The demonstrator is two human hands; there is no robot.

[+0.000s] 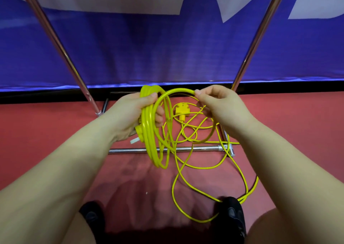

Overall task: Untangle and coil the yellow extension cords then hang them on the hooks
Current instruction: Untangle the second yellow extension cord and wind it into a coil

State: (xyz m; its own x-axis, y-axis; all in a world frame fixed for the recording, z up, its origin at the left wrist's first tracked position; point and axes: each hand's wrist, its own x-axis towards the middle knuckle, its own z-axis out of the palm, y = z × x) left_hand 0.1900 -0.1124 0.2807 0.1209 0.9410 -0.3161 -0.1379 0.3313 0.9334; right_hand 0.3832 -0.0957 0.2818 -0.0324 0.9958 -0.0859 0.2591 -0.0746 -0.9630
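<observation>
A bundle of coiled yellow cord is clasped in the left hand above the chrome rack base bar, while the next loop is pinched by the right hand, with loose cord sprawled on the red floor around that bar.

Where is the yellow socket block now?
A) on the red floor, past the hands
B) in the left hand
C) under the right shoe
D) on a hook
A: the socket block lies on the floor among loose cord, while the left hand grips the coil.
</observation>
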